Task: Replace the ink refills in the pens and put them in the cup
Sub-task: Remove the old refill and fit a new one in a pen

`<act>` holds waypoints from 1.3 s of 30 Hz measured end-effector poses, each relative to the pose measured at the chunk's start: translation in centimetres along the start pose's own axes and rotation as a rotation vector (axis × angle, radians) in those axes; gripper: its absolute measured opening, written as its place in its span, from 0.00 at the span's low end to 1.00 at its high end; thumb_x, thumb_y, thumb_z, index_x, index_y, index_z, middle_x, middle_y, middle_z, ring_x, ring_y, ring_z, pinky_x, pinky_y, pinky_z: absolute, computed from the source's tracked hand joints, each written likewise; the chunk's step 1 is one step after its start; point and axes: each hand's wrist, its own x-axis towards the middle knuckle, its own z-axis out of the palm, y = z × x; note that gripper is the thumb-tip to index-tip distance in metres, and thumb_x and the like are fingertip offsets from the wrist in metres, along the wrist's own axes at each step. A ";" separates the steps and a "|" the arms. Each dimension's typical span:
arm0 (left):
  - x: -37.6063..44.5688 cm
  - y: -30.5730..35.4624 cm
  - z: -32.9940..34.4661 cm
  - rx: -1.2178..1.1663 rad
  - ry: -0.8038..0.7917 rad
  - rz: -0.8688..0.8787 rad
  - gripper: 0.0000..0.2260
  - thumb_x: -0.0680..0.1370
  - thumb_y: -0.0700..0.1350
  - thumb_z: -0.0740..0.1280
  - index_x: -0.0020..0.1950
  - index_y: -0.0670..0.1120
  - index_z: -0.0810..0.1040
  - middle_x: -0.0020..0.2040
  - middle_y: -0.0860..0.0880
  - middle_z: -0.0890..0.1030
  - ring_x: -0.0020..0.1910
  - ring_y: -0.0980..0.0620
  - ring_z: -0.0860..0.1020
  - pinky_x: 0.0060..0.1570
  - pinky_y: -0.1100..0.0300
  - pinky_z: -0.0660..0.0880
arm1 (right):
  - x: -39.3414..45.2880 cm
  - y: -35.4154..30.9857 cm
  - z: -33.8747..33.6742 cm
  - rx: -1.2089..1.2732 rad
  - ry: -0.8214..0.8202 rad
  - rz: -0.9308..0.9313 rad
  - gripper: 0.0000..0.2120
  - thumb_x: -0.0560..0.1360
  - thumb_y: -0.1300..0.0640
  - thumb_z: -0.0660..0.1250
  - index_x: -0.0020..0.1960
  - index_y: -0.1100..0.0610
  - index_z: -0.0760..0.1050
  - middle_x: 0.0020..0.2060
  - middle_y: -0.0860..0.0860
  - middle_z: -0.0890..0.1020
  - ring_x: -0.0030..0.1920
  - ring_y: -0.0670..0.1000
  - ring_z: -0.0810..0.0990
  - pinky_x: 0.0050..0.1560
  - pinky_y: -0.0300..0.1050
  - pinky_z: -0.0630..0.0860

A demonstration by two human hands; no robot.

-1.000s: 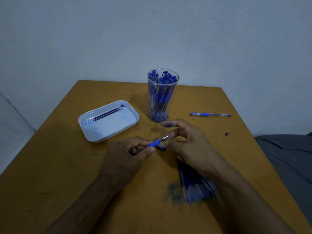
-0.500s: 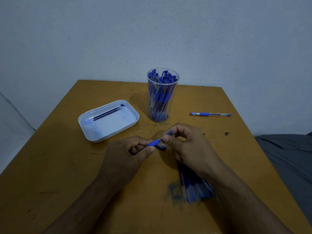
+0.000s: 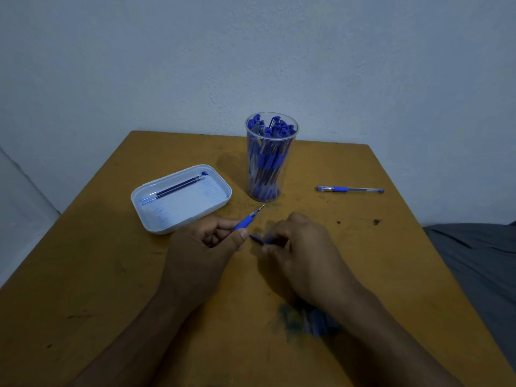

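In the cup (image 3: 271, 160) stand many finished pens — most work looks done. The left hand (image 3: 203, 247) grips a pen (image 3: 247, 220); the right hand (image 3: 300, 247) pinches a small blue part (image 3: 257, 239) — cap, probably.

We see the left hand (image 3: 203, 247) gripping a blue pen (image 3: 249, 218), tip aimed at the clear cup (image 3: 271, 157) of pens. The right hand (image 3: 301, 252) pinches a small blue piece (image 3: 257, 239) (perhaps a cap, it is blurred). Refills (image 3: 176, 188) lie in the white tray (image 3: 220, 201).
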 end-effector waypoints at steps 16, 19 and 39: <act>-0.3 0.2 -0.2 -0.007 -0.034 0.043 0.06 0.75 0.45 0.73 0.49 0.56 0.83 0.37 0.55 0.85 0.36 0.55 0.82 0.35 0.66 0.78 | 0.0 -0.1 -0.2 0.011 -0.016 0.009 0.13 0.76 0.48 0.73 0.60 0.48 0.83 0.47 0.43 0.79 0.48 0.43 0.77 0.48 0.38 0.74; -0.4 0.4 -0.3 -0.021 -0.053 0.057 0.06 0.74 0.48 0.73 0.49 0.55 0.83 0.38 0.55 0.85 0.36 0.55 0.82 0.35 0.69 0.76 | 0.1 0.2 -0.5 0.626 0.054 0.126 0.07 0.77 0.53 0.72 0.54 0.50 0.85 0.33 0.43 0.82 0.31 0.41 0.77 0.32 0.36 0.72; -0.3 0.2 -0.1 -0.015 -0.079 0.021 0.05 0.74 0.44 0.75 0.48 0.52 0.85 0.37 0.52 0.85 0.32 0.56 0.80 0.32 0.68 0.74 | 0.7 -0.2 0.0 1.270 0.293 0.245 0.04 0.80 0.66 0.65 0.52 0.61 0.78 0.43 0.57 0.86 0.42 0.52 0.82 0.36 0.44 0.82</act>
